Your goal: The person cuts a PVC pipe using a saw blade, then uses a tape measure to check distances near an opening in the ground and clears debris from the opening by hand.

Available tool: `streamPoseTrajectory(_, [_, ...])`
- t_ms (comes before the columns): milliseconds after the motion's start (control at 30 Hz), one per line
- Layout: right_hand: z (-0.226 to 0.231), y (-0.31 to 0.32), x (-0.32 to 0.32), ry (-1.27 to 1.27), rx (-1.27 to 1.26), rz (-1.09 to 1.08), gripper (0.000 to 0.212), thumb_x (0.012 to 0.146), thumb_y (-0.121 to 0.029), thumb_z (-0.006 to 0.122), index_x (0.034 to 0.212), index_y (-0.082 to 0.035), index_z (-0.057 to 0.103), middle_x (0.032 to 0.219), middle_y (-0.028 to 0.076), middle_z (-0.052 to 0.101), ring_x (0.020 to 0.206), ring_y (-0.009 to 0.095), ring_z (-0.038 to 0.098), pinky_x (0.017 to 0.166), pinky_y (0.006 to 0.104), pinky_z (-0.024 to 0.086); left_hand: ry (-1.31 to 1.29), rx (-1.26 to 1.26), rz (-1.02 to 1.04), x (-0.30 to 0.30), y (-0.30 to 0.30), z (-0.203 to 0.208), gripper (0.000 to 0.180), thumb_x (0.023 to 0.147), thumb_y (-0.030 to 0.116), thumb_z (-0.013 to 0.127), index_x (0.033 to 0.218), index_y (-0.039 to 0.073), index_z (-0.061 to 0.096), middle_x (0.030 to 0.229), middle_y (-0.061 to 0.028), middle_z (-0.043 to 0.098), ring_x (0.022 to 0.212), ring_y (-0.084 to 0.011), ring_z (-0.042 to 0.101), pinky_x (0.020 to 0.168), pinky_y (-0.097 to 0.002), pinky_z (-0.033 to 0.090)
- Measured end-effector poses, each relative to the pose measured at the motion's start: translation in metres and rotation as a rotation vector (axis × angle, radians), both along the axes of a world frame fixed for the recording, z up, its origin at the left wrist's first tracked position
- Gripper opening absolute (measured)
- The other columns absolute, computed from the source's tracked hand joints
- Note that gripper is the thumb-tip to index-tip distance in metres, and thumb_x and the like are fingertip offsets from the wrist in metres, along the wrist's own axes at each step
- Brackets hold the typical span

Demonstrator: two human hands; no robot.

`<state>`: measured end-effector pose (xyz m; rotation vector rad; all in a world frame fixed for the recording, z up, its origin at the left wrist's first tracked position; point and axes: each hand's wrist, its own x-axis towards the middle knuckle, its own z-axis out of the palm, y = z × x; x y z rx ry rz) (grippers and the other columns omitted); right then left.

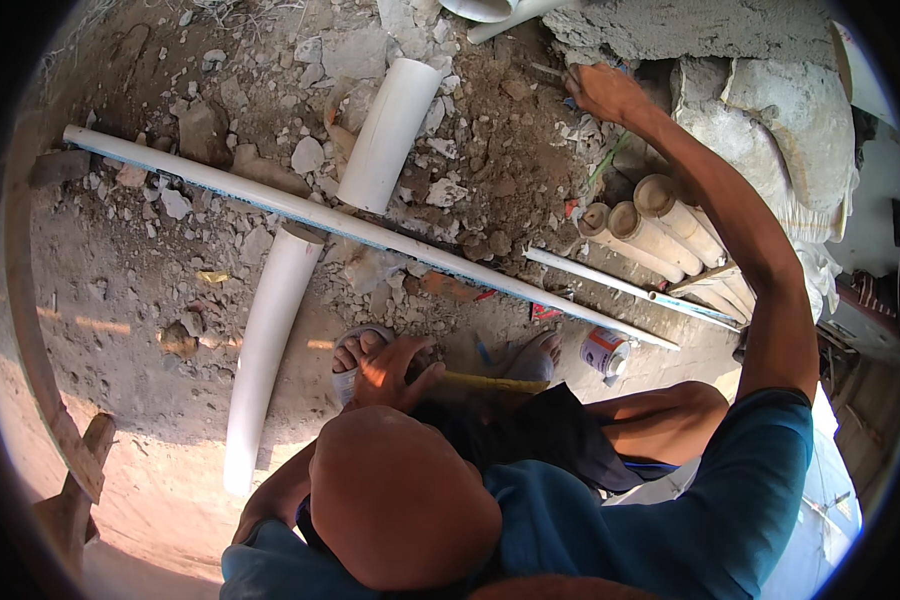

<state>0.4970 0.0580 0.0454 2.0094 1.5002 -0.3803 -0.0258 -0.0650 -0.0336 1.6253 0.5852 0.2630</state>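
Observation:
My right hand (610,93) reaches far forward to the dirt at the upper right, fingers closed. A thin light piece (545,70) shows beside its fingertips. What it grips is too small to make out. My left hand (382,374) hangs over my left foot, fingers loosely apart, seemingly holding nothing. Close to its thumb, a yellow bar-like piece (490,383) lies across between my feet. A long thin white pipe (370,232) crosses the rubble in front of me. Thicker white pipe lengths lie beyond it (390,135) and at its near side (270,355).
A small can (605,352) stands right of my right foot. Several dusty pipes (660,235) lie below my right forearm, near two thin white pipes (610,278). Pale sacks (790,130) and a rough concrete block (690,30) border the upper right. A wooden frame (55,400) stands left.

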Motion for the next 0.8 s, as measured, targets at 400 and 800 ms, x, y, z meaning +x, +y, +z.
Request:
streamPoseTrajectory(400, [0.018,-0.02,-0.031,0.123,-0.251,0.382,0.032,0.105,-0.028,0.049,0.118,-0.002,0.063,0.085,0.021,0.071,0.084,0.043,0.071,0.077,0.051,0.059,0.005,-0.042,-0.013,0.005,0.003,0.002,0.041,0.092,0.028,0.078,0.123,0.003,0.066,0.101,-0.0138,0.073,0.087,-0.0263,0.073,0.08,-0.0394,0.057])
streamPoseTrajectory(800, [-0.036,0.04,-0.012,-0.135,0.071,0.169,0.028,0.1,-0.02,0.051,0.103,0.002,0.068,0.104,0.028,0.072,0.097,0.046,0.071,0.083,0.0518,0.059,-0.057,0.015,-0.022,0.002,0.003,0.002,0.04,0.089,0.025,0.08,0.118,0.0,0.067,0.092,-0.014,0.073,0.078,-0.0271,0.073,0.07,-0.038,0.057])
